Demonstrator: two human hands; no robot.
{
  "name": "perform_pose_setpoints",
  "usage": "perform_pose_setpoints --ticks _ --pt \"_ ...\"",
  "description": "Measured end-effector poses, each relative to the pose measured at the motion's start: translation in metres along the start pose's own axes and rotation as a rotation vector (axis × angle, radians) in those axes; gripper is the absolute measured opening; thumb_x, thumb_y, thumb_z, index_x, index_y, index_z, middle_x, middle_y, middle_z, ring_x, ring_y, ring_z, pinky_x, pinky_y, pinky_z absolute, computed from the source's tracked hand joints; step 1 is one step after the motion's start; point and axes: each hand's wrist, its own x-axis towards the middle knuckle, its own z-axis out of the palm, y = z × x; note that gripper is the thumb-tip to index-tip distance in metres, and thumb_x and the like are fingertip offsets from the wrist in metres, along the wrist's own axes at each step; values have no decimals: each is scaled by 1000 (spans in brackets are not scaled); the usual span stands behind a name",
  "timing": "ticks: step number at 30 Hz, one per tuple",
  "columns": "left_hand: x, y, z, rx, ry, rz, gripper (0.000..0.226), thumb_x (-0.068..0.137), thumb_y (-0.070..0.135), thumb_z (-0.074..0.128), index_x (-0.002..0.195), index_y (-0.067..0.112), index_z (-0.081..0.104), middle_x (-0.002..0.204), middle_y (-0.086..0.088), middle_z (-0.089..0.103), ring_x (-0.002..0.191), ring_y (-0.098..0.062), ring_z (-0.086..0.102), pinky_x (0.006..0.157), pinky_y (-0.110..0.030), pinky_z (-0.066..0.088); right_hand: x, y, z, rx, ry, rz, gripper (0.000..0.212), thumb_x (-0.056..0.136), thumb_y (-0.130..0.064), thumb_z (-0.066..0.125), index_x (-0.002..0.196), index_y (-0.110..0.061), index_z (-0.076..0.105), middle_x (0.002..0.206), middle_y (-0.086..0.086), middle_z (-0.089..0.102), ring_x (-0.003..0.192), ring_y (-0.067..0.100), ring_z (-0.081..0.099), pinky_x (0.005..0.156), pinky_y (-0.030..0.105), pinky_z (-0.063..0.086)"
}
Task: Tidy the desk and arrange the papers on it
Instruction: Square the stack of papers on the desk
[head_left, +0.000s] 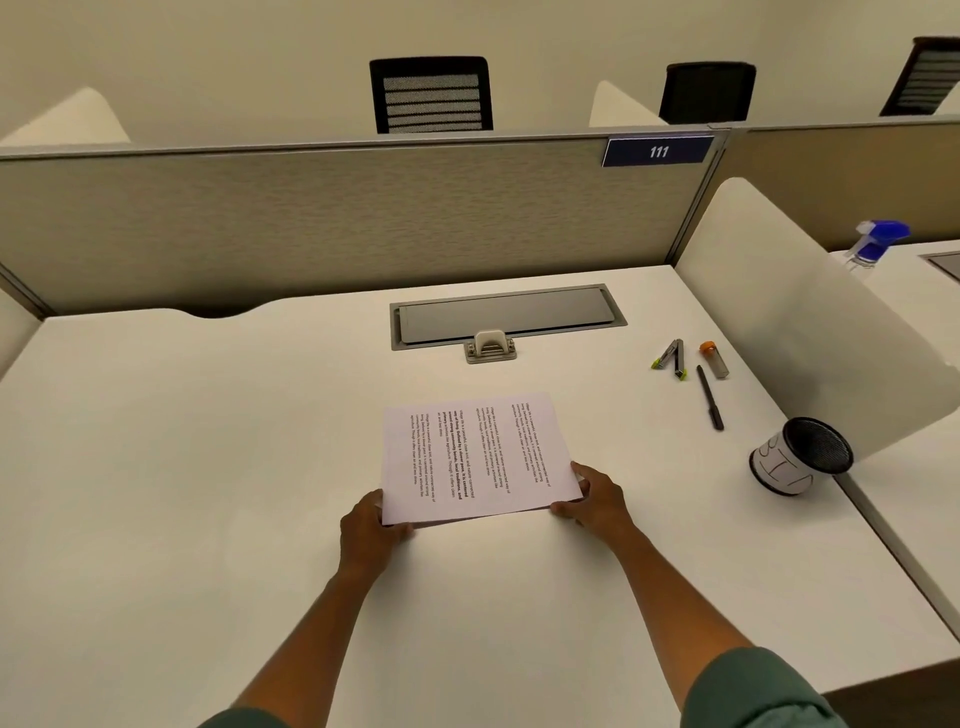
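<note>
At desk (208, 467) centre, the papers (475, 457) are pinched by both hands — left hand (370, 530) fingers at 7 o'clock, right hand (597, 501) at 5. A mesh cup (800, 457) lies tipped at 3 o'clock — contents unseen.

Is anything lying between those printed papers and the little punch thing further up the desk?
Nothing visible does. The printed white paper stack, held at its near corners by the left hand and right hand, faces bare white desk up to the beige hole punch.
</note>
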Motion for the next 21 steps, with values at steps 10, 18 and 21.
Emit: perform_pose_setpoints --ticks 10,18,21 --pt "2 -4 0 49 -7 9 24 67 7 78 85 9 64 78 -1 66 74 -25 59 58 -25 40 -2 -2 0 -3 5 -3 72 64 -16 85 130 -18 56 90 4 66 79 24 63 76 35 56" --pt "3 1 0 69 -38 44 34 69 19 85 75 25 51 69 11 54 64 -13 50 52 -14 32 -2 -3 -2 -9 -11 -7 67 63 -18 86 124 -22 59 88 5 69 71 21 62 67 31 55" --pt "8 -3 1 52 12 24 35 82 28 74 67 23 44 69 2 52 65 -20 48 55 -24 33 -3 -5 -3 34 -31 10 55 66 -24 86 113 -27 57 89 1 70 64 16 64 54 22 50"
